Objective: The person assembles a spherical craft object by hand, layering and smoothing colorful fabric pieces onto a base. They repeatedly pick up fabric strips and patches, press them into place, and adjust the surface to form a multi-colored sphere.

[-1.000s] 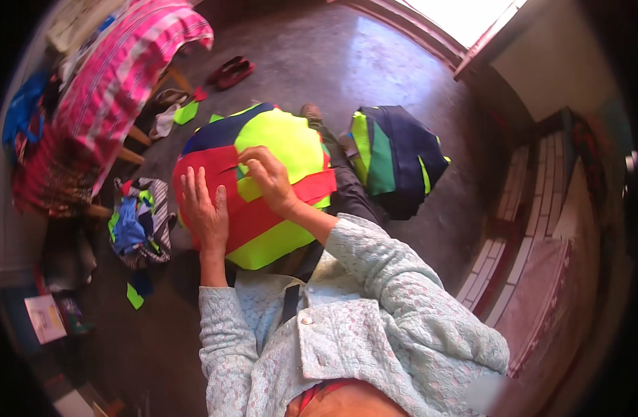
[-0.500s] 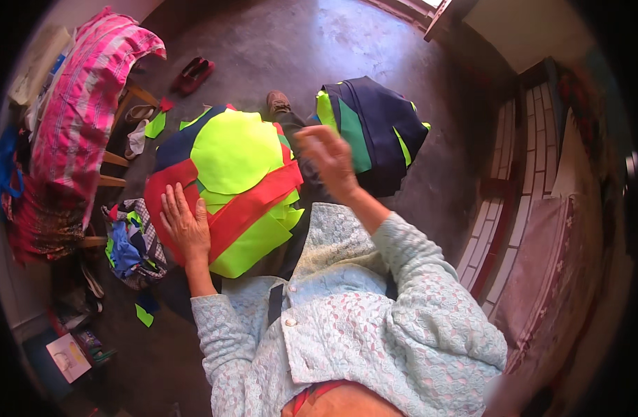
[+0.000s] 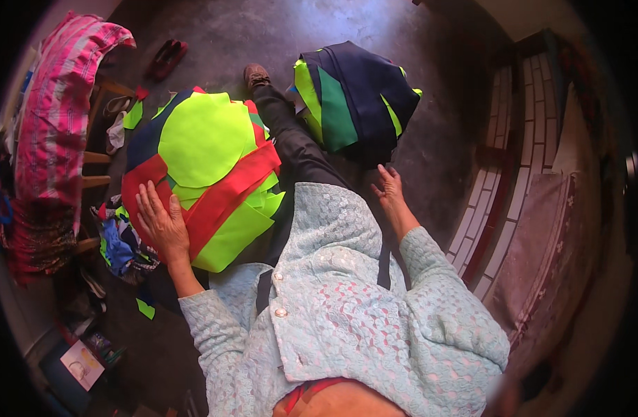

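My left hand (image 3: 162, 224) lies flat with fingers stretched over a red fabric piece (image 3: 139, 189) at the near left side of a large pile. On top of that pile is a rounded neon yellow fabric piece (image 3: 204, 142). A red strip (image 3: 237, 182), more yellow pieces (image 3: 239, 236) and a navy piece (image 3: 144, 144) make up its sides. My right hand (image 3: 392, 189) hovers with fingers apart and nothing in it, just below a second bundle of navy fabric (image 3: 367, 94). Green (image 3: 337, 115) and yellow cloth show on that bundle's left side.
At left, a pink checked cloth (image 3: 58, 104) drapes over a wooden-legged seat. A bag of fabric scraps (image 3: 121, 243) stands beside the pile. Dark red shoes (image 3: 167, 59) and a loose green scrap (image 3: 146, 308) lie on the floor. A white-tiled ledge (image 3: 520, 174) runs along the right.
My right hand has moved from beside the yellow pile, right and toward me, near the navy bundle. My left hand stays on the red fabric. The whole view has shifted slightly.
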Demonstrator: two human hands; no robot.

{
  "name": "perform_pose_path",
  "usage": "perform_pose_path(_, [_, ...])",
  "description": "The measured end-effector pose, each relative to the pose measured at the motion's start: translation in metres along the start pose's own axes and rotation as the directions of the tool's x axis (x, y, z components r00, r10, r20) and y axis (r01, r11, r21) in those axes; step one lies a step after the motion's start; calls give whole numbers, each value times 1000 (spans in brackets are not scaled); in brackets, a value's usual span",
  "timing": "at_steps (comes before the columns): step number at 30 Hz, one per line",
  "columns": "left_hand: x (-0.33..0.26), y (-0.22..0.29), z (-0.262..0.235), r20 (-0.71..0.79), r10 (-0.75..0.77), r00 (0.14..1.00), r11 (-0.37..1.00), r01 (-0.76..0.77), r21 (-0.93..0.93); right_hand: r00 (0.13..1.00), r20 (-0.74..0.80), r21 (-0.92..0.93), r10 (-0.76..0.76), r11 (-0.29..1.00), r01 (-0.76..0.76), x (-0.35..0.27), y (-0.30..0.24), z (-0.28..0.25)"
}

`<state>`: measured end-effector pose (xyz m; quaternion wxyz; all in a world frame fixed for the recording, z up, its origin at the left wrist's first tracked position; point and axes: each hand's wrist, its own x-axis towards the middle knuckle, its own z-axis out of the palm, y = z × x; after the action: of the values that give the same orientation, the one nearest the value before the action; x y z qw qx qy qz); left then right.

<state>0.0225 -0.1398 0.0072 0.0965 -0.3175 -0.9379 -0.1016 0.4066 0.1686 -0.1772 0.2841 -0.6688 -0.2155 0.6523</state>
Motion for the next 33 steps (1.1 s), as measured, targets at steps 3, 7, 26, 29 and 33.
perform_pose_path(3, [0, 0, -1, 5, -4, 1000, 1000, 4, -16, 1000, 21, -6, 12, 1000, -12, 13, 7, 12])
perform_pose_path(7, [0, 1, -1, 1, -16, 1000, 1000, 16, -19, 999, 35, 7, -12, 1000, 12, 29, 10, 21])
perform_pose_path(26, [-1, 6, -2, -44, -19, 999, 999, 17, -41, 935, 351, 153, -45, 988, -10, -21, 7, -30])
perform_pose_path(29, [-1, 4, -1, -64, 2, 998, 1000, -4, -22, 906, 410, 161, -107, 986, 44, -68, -35, -20])
perform_pose_path(33, [-2, 3, 0, -89, -2, 996, 1000, 2, -4, 844, 466, 252, -265, 954, 160, -112, -105, 1])
